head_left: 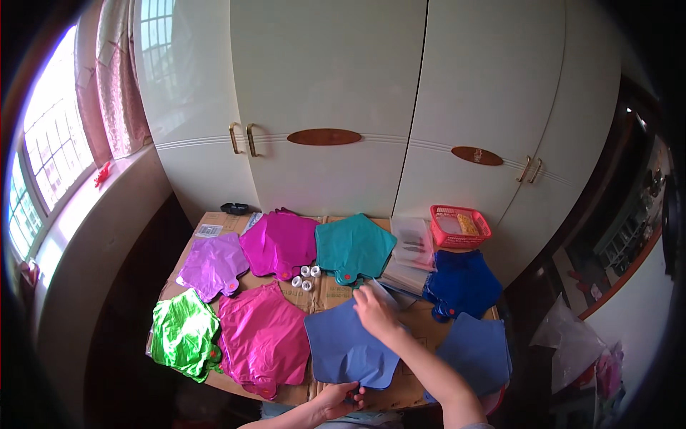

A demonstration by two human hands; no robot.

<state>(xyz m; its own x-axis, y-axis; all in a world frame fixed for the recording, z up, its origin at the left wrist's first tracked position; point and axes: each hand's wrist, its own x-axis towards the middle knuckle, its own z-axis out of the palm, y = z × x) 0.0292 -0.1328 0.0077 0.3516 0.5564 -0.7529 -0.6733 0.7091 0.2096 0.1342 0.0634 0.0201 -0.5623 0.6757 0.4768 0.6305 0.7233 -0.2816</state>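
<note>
A flat, star-shaped dusty-blue foil balloon (350, 350) lies in front of me on the cardboard-topped table. At its near edge my left hand (339, 402) is closed, its fingers pinching the balloon's short tail. My right hand (376, 313) reaches over the balloon's far right part, fingers pointing away from me and slightly blurred; whether they grip anything I cannot tell. Just beyond that hand is the tail of a stack of teal foil balloons (355, 245). A pale flat packet (389, 294) lies partly behind my right hand. More dusty-blue balloons (474, 354) are stacked at the right.
Around these lie flat foil balloons: lilac (213, 266), magenta (280, 244), green (184, 332), pink (264, 339) and dark blue (466, 281). Several small white rolls (306, 272) stand mid-table. A red basket (443, 242), clear bags (411, 243) and a black tray (234, 209) are at the back, before white cabinets (321, 71).
</note>
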